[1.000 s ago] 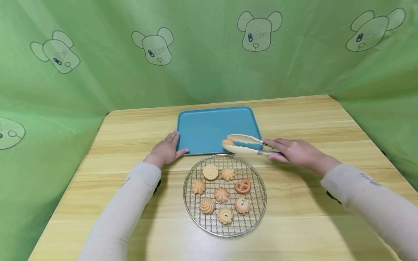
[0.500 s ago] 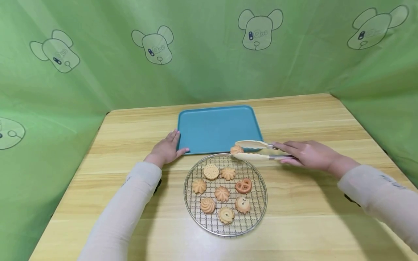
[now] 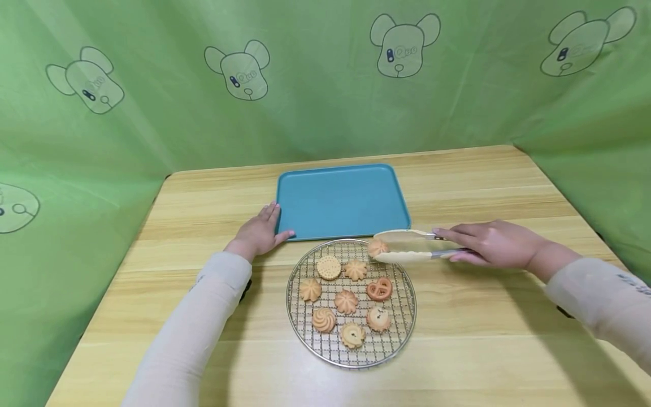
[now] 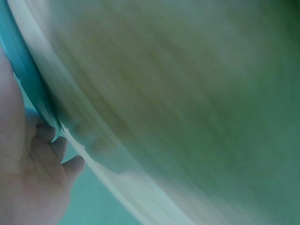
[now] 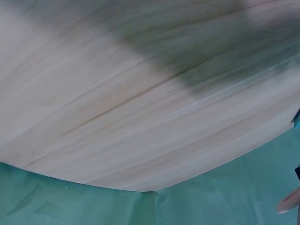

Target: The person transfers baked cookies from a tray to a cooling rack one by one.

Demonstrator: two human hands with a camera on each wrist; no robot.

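Note:
My right hand (image 3: 495,244) grips a pair of tongs (image 3: 407,257) with cream-coloured tips and metal handles. Between the tips sits a flower-shaped cookie (image 3: 377,247), over the upper right rim of the round wire cooling rack (image 3: 399,333). My left hand (image 3: 256,232) rests against the near left corner of a blue tray (image 3: 341,198), fingers along its left side and thumb at the front edge. In the left wrist view, my left hand (image 4: 33,164) lies beside the tray's rim (image 4: 28,70). Only a fingertip (image 5: 290,201) of my right hand shows in the right wrist view.
On the rack lie several cookies, among them a pretzel-shaped one (image 3: 379,289), a swirl (image 3: 324,320) and a round dotted one (image 3: 329,268). The wooden table (image 3: 483,350) carries rack and tray. A green curtain (image 3: 325,124) with mouse drawings surrounds its back and sides.
My right hand has drawn the tongs and the cookie from over the tray's front right area towards me and to the right, onto the rack's upper right side. My left hand has stayed put.

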